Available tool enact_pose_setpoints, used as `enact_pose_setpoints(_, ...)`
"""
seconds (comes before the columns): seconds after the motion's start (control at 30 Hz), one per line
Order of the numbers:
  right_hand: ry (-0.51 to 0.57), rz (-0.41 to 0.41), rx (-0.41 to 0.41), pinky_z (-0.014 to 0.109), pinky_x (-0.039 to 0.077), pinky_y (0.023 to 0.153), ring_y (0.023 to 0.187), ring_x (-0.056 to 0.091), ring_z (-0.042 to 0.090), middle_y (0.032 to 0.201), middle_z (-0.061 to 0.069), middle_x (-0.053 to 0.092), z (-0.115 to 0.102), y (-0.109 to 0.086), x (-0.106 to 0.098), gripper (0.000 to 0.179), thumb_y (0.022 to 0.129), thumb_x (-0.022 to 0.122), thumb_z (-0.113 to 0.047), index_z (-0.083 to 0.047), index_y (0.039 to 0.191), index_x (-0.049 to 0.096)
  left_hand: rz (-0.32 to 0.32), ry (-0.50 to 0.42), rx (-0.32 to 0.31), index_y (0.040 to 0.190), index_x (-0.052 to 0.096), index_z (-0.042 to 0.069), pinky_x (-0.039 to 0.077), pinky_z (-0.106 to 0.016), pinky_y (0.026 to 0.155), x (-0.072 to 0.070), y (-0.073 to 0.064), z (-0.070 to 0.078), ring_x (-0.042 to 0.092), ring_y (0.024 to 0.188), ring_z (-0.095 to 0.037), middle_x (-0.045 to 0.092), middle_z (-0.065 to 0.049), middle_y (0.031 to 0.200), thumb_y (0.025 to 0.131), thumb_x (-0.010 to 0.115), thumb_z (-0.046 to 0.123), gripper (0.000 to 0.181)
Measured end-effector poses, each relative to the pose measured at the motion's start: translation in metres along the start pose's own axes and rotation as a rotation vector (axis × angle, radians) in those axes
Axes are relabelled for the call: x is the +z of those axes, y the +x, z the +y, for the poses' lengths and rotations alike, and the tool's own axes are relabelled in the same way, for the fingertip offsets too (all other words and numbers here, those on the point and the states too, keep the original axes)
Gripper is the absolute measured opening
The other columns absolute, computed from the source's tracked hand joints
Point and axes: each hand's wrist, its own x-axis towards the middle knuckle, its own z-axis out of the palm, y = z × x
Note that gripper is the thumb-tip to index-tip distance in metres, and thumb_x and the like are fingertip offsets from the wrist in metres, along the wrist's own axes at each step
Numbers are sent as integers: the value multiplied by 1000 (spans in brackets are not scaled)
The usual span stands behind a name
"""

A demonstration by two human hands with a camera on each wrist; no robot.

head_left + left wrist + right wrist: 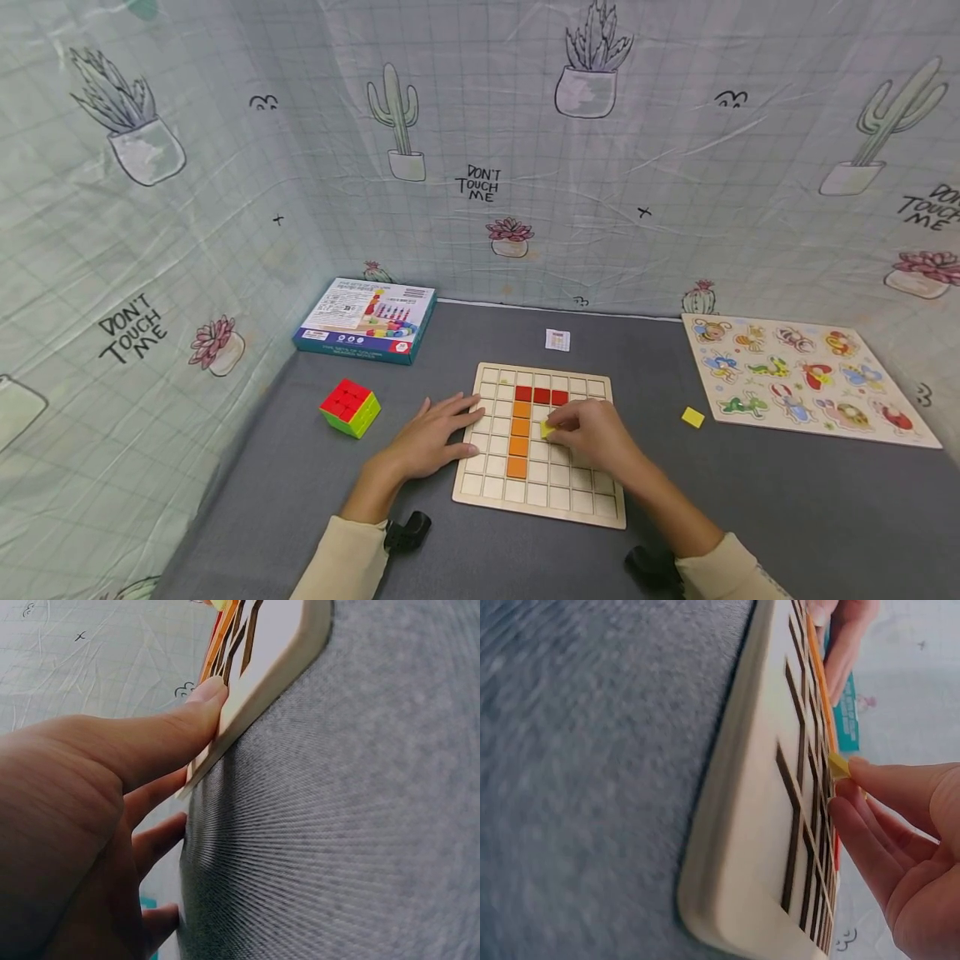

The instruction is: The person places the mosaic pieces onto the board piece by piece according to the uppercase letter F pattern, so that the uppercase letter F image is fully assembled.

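A wooden grid board [540, 497] lies flat, with a row of red square tiles [542, 396] near its top and a column of orange square tiles [518, 447] below the row's left end. My right hand [596, 435] pinches a yellow square tile [839, 765] between thumb and fingertips, close over the cells right of the orange column. My left hand [429, 437] rests at the board's left edge with its fingers spread. In the left wrist view its thumb [169, 739] lies on the board's rim and the other fingers extend along the edge.
Another yellow tile [693, 417] lies right of the board, beside a wooden insect puzzle [810, 375]. A toy cube [350, 408] and a flat box [365, 321] are on the left. A small printed card [557, 340] lies behind the board. Patterned cloth [480, 125] walls the table's back.
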Motion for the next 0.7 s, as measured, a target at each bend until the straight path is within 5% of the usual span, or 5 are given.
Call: enact_pose_setpoints(0.7, -42, 13, 24, 23, 57, 70, 80, 71, 10, 91, 3, 81, -15, 3, 12, 15, 77, 86, -3, -7, 91, 83, 5, -2, -4, 152, 50, 15, 9, -71, 125, 0, 0, 1, 28, 158, -33, 38, -5, 166, 96, 70, 36, 63)
